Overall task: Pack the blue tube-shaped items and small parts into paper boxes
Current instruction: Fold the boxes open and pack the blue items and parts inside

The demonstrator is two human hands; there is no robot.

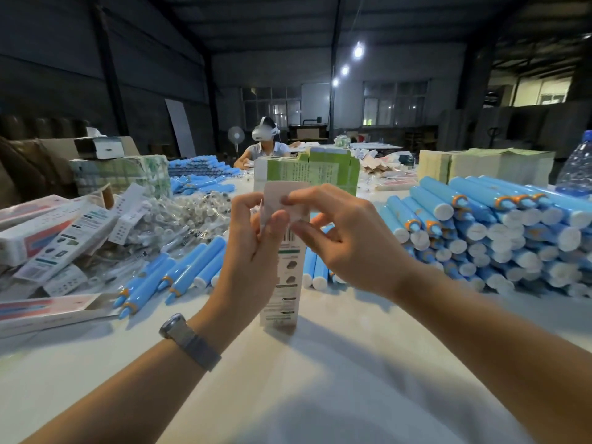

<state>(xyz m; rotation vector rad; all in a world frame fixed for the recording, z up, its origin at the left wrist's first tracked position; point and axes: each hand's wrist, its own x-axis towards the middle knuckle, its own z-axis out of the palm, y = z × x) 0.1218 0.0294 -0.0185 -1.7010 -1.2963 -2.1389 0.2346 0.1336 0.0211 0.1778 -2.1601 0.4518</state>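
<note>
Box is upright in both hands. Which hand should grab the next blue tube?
Probably the left hand: loose blue tubes lie just beside it. The right hand pinches the top flap of the paper box and could steady it.

1. Paper box (283,277), upright, held between the two hands: one.
2. Hands: two, left hand (253,241) and right hand (346,238).
3. Loose blue tubes (185,270) left of the left hand: about eight.
4. Stacked blue tubes (487,232) right of the right hand: too many to count.
5. Wristwatch (189,339): one.
</note>
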